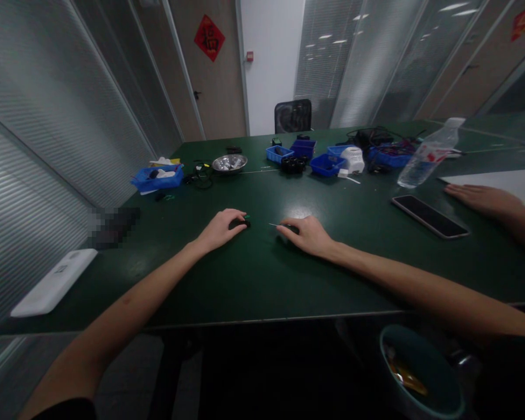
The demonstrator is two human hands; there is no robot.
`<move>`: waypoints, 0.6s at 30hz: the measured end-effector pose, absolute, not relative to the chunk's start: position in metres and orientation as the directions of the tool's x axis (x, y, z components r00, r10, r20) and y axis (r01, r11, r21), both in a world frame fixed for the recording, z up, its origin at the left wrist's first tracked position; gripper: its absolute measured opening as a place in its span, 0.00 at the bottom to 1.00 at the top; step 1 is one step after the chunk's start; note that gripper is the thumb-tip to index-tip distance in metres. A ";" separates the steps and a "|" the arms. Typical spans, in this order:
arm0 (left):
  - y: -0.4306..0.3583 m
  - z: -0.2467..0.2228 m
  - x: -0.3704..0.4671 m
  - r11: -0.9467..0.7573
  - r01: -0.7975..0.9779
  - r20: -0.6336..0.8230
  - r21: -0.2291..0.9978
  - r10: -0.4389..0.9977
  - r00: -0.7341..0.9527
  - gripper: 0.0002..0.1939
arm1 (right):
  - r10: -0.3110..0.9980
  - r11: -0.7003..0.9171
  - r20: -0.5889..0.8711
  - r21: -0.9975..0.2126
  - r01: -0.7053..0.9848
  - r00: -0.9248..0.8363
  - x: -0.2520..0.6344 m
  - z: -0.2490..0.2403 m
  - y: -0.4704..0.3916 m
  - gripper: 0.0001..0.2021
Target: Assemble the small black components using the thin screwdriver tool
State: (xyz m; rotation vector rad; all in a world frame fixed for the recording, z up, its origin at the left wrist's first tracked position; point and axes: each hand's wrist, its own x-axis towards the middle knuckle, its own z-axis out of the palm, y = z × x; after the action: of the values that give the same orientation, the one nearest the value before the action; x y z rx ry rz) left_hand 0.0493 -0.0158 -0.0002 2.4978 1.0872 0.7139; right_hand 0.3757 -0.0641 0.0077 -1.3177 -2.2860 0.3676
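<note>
My left hand [222, 229] rests low over the green table, its thumb and fingers closed around a small black piece [247, 223] with a bit of green at its top. What kind of part it is cannot be made out. To its right, my right hand [308, 235] pinches a thin, light-coloured rod [273, 224], which points left toward the small black piece. A gap separates the rod's tip from the piece. The rear end of the rod is hidden in my palm.
A phone [429, 216], a water bottle [431, 153] and another person's hand [485, 198] are at right. Farther back stand a metal bowl [230, 164], blue trays [327, 165] and cables. A white box [55, 282] lies at left; a bin [420, 373] stands below the front edge.
</note>
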 end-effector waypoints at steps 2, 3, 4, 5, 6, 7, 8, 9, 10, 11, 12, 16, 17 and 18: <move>-0.020 0.000 0.056 -0.658 0.593 0.286 0.464 0.745 0.602 0.15 | 0.864 0.503 0.263 -0.446 0.740 -0.429 0.376 0.007 -0.064 0.23; -0.021 0.000 0.057 -0.654 0.604 0.275 0.456 0.749 0.603 0.15 | 0.864 0.503 0.264 -0.441 0.743 -0.428 0.376 0.007 -0.063 0.23; -0.020 0.000 0.057 -0.649 0.615 0.267 0.447 0.753 0.601 0.16 | 0.864 0.504 0.263 -0.439 0.744 -0.429 0.376 0.007 -0.063 0.23; -0.019 0.000 0.055 -0.646 0.626 0.264 0.437 0.758 0.597 0.17 | 0.863 0.505 0.262 -0.438 0.743 -0.432 0.376 0.008 -0.064 0.23; -0.017 0.000 0.052 -0.642 0.637 0.265 0.426 0.762 0.590 0.17 | 0.861 0.508 0.260 -0.439 0.741 -0.436 0.377 0.008 -0.064 0.23; -0.014 0.000 0.047 -0.636 0.651 0.271 0.415 0.769 0.579 0.17 | 0.860 0.511 0.259 -0.441 0.738 -0.440 0.378 0.008 -0.064 0.23; -0.010 0.000 0.041 -0.625 0.669 0.277 0.404 0.780 0.562 0.17 | 0.858 0.513 0.259 -0.444 0.735 -0.443 0.378 0.008 -0.064 0.23; -0.006 0.000 0.034 -0.608 0.692 0.280 0.388 0.794 0.540 0.16 | 0.856 0.517 0.258 -0.448 0.730 -0.448 0.379 0.008 -0.065 0.23; -0.001 0.000 0.026 -0.586 0.723 0.280 0.365 0.810 0.515 0.16 | 0.854 0.519 0.257 -0.451 0.726 -0.452 0.379 0.008 -0.065 0.23; 0.003 0.000 0.017 -0.557 0.760 0.277 0.334 0.829 0.486 0.16 | 0.854 0.521 0.254 -0.454 0.723 -0.455 0.380 0.008 -0.065 0.23; 0.009 0.001 0.008 -0.523 0.801 0.270 0.293 0.849 0.455 0.16 | 0.852 0.523 0.249 -0.456 0.720 -0.461 0.380 0.008 -0.065 0.24; 0.029 0.002 -0.033 -0.319 0.943 0.251 0.098 0.925 0.287 0.16 | 0.854 0.519 0.236 -0.443 0.731 -0.464 0.379 0.010 -0.065 0.23; 0.033 0.002 -0.044 -0.259 0.964 0.245 0.059 0.940 0.237 0.16 | 0.855 0.517 0.234 -0.439 0.735 -0.462 0.378 0.010 -0.065 0.23; 0.038 0.001 -0.055 -0.201 0.979 0.244 0.031 0.951 0.188 0.16 | 0.856 0.515 0.232 -0.437 0.737 -0.461 0.378 0.011 -0.065 0.23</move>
State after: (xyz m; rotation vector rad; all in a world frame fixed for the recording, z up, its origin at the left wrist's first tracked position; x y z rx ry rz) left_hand -0.0548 0.0376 0.0015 2.5188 2.0626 0.3441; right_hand 0.3780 -0.0654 0.0106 -1.3099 -2.3387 0.3835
